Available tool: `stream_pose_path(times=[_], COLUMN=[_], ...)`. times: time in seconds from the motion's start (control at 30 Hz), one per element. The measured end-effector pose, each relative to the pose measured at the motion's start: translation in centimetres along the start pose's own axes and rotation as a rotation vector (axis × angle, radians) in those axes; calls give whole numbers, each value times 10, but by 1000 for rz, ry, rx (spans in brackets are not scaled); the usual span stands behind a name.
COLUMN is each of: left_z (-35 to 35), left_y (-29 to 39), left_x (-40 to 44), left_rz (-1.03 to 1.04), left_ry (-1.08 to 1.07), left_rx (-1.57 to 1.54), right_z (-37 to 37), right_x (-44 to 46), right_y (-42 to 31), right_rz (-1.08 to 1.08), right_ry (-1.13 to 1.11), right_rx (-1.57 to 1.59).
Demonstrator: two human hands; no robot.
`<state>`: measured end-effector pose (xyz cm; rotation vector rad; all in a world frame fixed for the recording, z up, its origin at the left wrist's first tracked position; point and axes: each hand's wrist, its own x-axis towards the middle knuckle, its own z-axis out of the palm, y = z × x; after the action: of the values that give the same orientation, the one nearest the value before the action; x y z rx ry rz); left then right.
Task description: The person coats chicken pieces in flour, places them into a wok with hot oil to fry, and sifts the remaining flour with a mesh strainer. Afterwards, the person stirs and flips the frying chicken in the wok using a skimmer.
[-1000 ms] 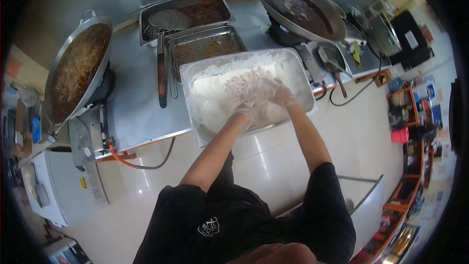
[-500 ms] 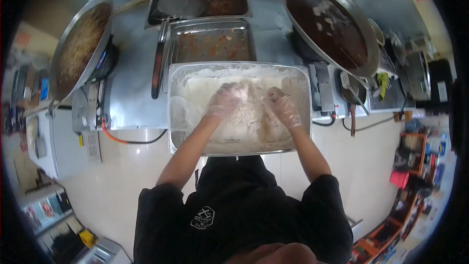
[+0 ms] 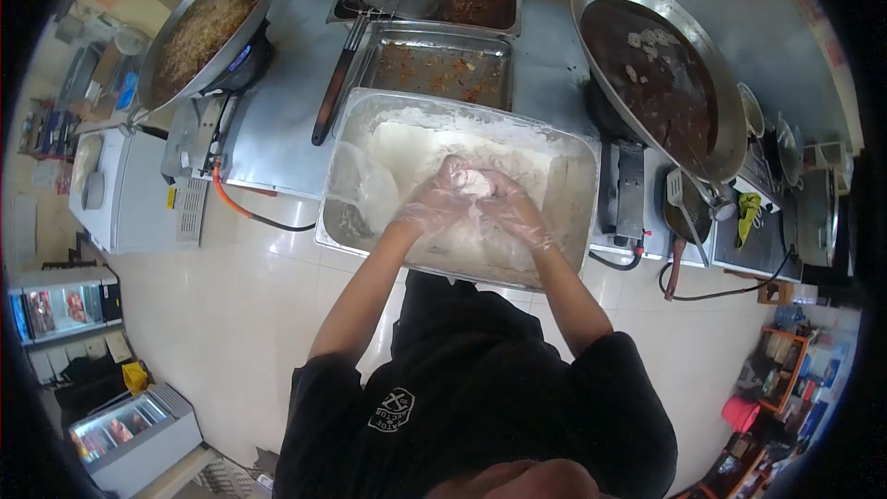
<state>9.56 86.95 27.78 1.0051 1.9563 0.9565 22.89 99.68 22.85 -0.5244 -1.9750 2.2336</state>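
A deep steel tray (image 3: pixel 328 212) of white flour (image 3: pixel 407 141) sits in front of me. Above the flour, my left hand (image 3: pixel 434 204) and my right hand (image 3: pixel 515 211), both in clear plastic gloves, are cupped together. Between them they hold a flour-coated piece of food (image 3: pixel 473 183), whose kind I cannot make out; its lower part is hidden by the fingers. Translucent plastic (image 3: pixel 362 178), perhaps a bag or bowl, lies at the tray's left side.
A wok of dark oil (image 3: pixel 679 102) with pale pieces frying stands at the right; another wok (image 3: pixel 208 32) bubbles at the left. Behind are two steel trays, one (image 3: pixel 443 69) with crumbs, and a long-handled strainer (image 3: pixel 337 88). A pan (image 3: pixel 686 212) and hoses lie right.
My hands were apart over the flour; now they are together around the coated piece. The view has turned slightly, so the surroundings sit differently in the picture.
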Motion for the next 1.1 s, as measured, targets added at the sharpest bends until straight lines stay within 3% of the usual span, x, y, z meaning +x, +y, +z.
stream_pose_path(times=[0.13,0.23,0.33,0.4,0.47,0.53,0.63,0.73,0.83,0.9,0.97,1.03,1.1], left_z=[17,25,36,37,35,34,48,37,28,36,22,8,11], left_y=[-47,-39,-39,-58,-66,-68,-77,-51,-25,-69,-91,-107,-155], left_x=[3,4,-1,0,-1,4,13,0,-8,6,10,8,23], left_rz=[124,43,74,121,108,48,141,142,-43,43,-4,-194,-85], left_ry=[-26,81,135,46,-64,-187,-46,36,-14,-36,-37,-30,49], left_rx=[0,60,-237,-530,-632,-536,-55,21,47,-154,-379,-632,-296], right_z=[19,15,7,-5,-6,-5,5,14,5,-2,-2,-1,-6], right_x=[-20,-17,-14,-18,-21,-26,-21,-18,-20,-19,-25,-36,-44], right_y=[-29,0,21,16,2,2,7,3,23,23,-7,-40,-70], right_rz=[80,91,23,96,78,101,107,68,125,62,136,125,6], right_ry=[80,81,176,167,160,133,86,105,166,190,186,151,91], right_rx=[16,-82,-245,-269,-320,-279,-119,-73,-145,-262,-438,-511,-491])
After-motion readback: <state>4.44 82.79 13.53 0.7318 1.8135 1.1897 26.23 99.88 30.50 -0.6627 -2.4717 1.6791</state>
